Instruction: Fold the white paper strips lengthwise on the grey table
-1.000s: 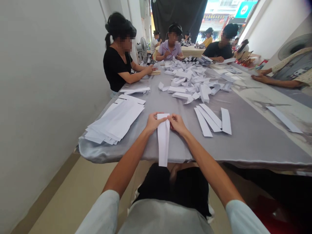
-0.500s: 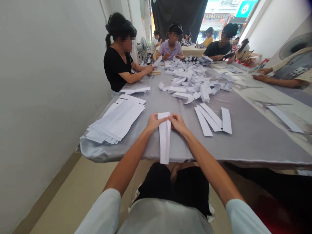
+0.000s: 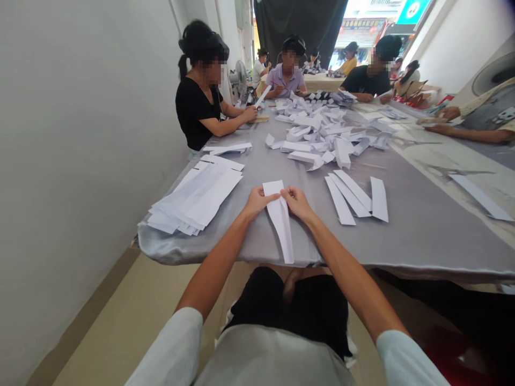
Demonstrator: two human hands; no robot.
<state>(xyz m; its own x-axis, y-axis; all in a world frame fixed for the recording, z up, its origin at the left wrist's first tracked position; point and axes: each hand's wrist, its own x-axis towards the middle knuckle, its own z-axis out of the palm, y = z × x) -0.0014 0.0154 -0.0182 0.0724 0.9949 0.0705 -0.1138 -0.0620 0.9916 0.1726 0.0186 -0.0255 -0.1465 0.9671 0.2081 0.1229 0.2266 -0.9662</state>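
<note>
Basically, the bare knees and black shorts (image 3: 257, 300) are nearest, below the front edge of the grey cloth-covered worktop (image 3: 414, 238). Folded white paper strip (image 3: 284, 230) sits between both hands, its near end pointing back at the body, down by that front edge. Left hand (image 3: 259, 202) pinches the strip's far part from the left side, thumb lying across the top; right hand (image 3: 296, 203) grips it from the right, fingertips at the crease. Both hands meet near the far end, which pokes out a bit beyond them; most of the strip's length is on the body side.

Left of the left hand, apart: stack of white sheets (image 3: 199, 195), spread unevenly. Right of the right hand, apart: four white strips (image 3: 351, 197), loosely fanned. Farther out, heap of folded papers (image 3: 322, 131) mid-worktop. Co-worker in black (image 3: 197, 112) far left, holding a paper piece; co-worker in lilac (image 3: 295, 81) beyond the heap. Dark curtain (image 3: 300, 21) at back.
</note>
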